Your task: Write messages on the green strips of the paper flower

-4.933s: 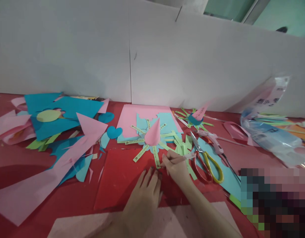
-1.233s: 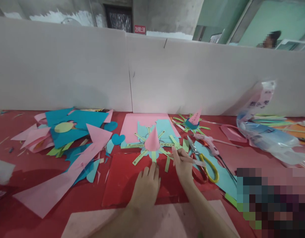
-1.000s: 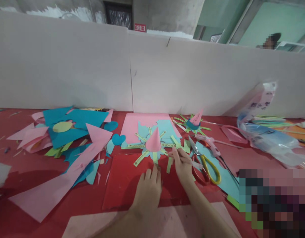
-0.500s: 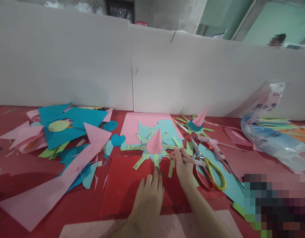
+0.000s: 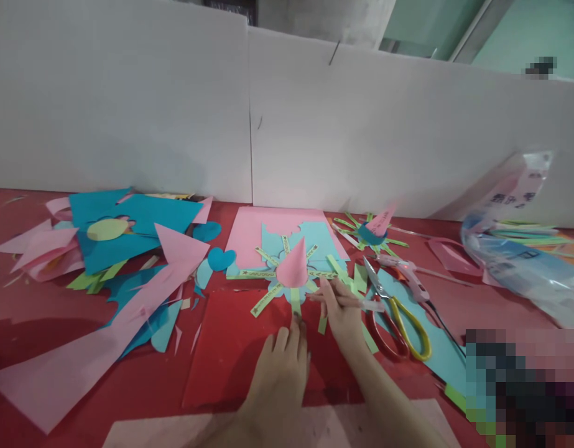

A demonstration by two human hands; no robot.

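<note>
A pink paper cone stands on a light-blue paper flower with green strips radiating from it, several of them patterned. My left hand lies palm down on a red sheet, its fingertips on the end of the plain green strip that points toward me. Its fingers are slightly apart and hold nothing. My right hand, right of the flower, is closed round a slim pen, tip toward the flower's lower right.
Scissors and a pink glue gun lie on the right, beside a plastic bag. Behind them is a second cone piece. Paper scraps cover the left. A white board stands behind.
My right hand has shifted slightly left and down relative to the flower, and its pen tip with it. The whole view has tilted a little; my left hand stays on the strip.
</note>
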